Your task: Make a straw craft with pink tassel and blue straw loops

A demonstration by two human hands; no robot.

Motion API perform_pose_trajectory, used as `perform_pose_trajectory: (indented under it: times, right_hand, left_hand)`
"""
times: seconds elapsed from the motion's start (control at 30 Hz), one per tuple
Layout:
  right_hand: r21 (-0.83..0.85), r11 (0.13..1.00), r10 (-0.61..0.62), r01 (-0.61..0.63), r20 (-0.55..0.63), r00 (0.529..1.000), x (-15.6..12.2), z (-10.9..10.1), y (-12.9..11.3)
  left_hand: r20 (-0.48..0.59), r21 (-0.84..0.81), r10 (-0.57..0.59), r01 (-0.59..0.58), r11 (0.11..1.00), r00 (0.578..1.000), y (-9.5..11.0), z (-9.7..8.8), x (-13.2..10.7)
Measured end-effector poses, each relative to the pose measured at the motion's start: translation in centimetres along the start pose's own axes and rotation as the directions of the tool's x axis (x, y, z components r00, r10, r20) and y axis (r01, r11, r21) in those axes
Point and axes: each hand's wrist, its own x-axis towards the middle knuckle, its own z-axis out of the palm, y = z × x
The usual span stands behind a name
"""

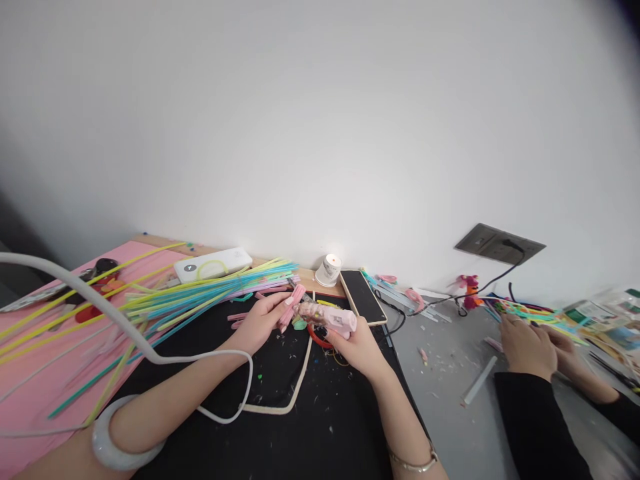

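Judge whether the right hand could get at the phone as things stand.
Probably yes, once the right hand sets down the pink glue gun: the phone lies just beyond, its screen uncovered.

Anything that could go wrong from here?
Burn: the pink glue gun in the right hand has its front end right by the pink bundle in the left hand; if hot, it could catch the fingers.
Snag: the white cable crosses the left forearm and might tug.
Drip: stray glue could land on the nearby phone.
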Motion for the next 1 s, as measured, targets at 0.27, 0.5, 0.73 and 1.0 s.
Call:
perform_pose_trajectory:
  times: [0.27,0.5,0.73,1.0]
  right_hand:
    - [-0.144,0.989,-0.018,-0.039,-0.375,0.927,0.4,-1.0,1.2]
    - [-0.442,0.774,0.063,-0.453,-0.659,0.749,0.1,-3.7,1.4]
    - [-0.416,0.573,0.226,-0.706,-0.748,0.624,-0.4,-6.4,2.9]
    - [-0.355,0.524,0.344,-0.774,-0.743,0.574,-1.5,-9.5,4.5]
  left_hand:
    - [0.029,-0.024,-0.058,0.058,0.998,0.998,-0.1,-0.2,-0.2]
    - [-0.013,-0.003,-0.047,0.047,0.999,0.999,-0.2,-0.3,0.0]
    - [-0.009,0.003,-0.029,0.029,1.000,1.000,-0.7,-0.6,0.1]
    - [-0.027,-0.025,-0.023,0.023,0.999,0.999,-0.7,-0.6,0.2]
